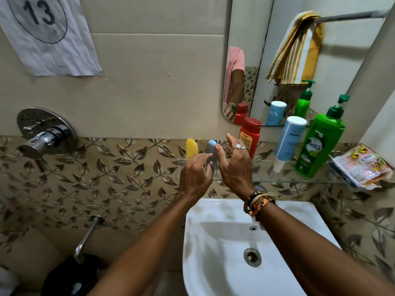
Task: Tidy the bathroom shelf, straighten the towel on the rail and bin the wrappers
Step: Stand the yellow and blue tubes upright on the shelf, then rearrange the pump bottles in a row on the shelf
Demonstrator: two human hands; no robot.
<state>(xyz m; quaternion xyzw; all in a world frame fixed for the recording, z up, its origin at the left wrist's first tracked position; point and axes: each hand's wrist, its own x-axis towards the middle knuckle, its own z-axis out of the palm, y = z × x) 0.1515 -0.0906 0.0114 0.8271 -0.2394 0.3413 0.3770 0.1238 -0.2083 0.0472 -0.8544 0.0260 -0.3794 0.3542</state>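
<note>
Head view: left fingers [205, 156] grasp blue case [212, 146], right fingers [232, 140] released; green bottle [318, 146] reads Vatika

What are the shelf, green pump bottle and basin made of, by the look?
The shelf looks like clear glass: tiles show through, greenish edge. The green pump bottle is glossy plastic, likely, with soft highlights. The basin seems glazed white ceramic: smooth sheen.

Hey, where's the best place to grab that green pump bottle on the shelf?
Likely grip the green pump bottle round its broad body, from the front over the sink: it stands on its base, a tube and wrappers flank it, and the pump neck is thin.
</note>
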